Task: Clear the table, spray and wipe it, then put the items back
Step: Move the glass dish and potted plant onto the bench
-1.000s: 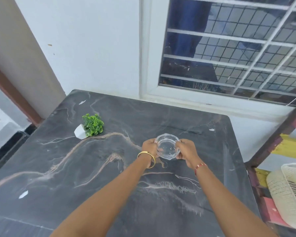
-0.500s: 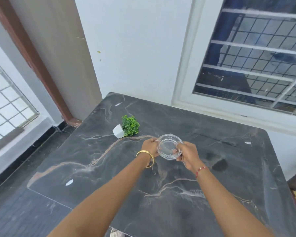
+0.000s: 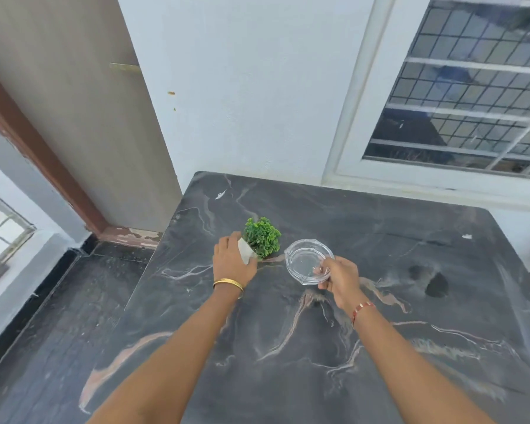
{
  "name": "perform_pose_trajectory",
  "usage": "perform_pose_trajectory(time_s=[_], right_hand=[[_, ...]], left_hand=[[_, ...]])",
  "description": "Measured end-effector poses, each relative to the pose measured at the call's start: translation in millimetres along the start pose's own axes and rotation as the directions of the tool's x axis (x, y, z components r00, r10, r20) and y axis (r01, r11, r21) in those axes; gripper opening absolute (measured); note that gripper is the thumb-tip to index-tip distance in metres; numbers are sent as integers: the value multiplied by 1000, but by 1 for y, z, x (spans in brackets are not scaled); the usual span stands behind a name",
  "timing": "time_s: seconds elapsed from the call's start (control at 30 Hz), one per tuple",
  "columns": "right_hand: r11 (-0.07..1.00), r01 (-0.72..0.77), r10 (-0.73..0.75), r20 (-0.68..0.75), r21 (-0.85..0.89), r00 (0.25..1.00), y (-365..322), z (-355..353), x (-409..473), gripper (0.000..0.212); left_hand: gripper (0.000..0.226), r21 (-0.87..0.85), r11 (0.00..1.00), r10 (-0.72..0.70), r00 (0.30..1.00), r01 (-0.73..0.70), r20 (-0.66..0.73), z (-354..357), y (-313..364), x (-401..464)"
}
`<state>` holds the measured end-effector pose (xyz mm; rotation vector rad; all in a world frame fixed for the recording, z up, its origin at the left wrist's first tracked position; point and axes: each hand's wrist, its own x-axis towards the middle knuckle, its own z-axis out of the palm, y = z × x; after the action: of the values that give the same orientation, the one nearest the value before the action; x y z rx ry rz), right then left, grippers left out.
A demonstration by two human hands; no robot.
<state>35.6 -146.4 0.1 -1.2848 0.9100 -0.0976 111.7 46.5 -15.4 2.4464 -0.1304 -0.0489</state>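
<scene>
A clear glass bowl (image 3: 306,258) is held a little above the dark marble table (image 3: 380,347), with my right hand (image 3: 338,278) gripping its near right rim. To its left lies a small green plant (image 3: 262,237) in a white pot (image 3: 246,251), tipped on its side on the table. My left hand (image 3: 231,260) is on the pot, fingers wrapping around it from the left. The pot is mostly covered by that hand.
A white wall and a barred window (image 3: 471,96) stand right behind the table. A door (image 3: 74,117) with a brown frame is at the left, above a dark floor (image 3: 58,316). Two dark wet spots (image 3: 435,283) mark the table's right side.
My left hand let go of the glass bowl and moved left onto the plant's pot. The right hand alone now holds the bowl. The view has swung to the left.
</scene>
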Motion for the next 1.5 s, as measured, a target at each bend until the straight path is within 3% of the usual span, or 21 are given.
perform_pose_trajectory(time_s=[0.17,0.47,0.8,1.2,1.5], right_hand=[[1000,-17,16,-54,-15,998,9,8,3,16],[1000,-22,20,-81,-23,997,16,8,4,13],[998,-1,8,-112,62,994,16,-24,-14,16],[982,74,-22,-285,172,958,12,-160,-50,16],[960,132,9,-500,248,866,38,-327,-102,16]], left_hand=[[67,58,998,-31,975,19,222,3,-11,23],[51,111,994,-19,975,-5,222,2,-8,36],[42,-122,992,31,984,-9,175,4,29,5],[56,-415,910,132,939,13,319,79,151,-70],[51,-460,887,232,834,30,501,172,250,-182]])
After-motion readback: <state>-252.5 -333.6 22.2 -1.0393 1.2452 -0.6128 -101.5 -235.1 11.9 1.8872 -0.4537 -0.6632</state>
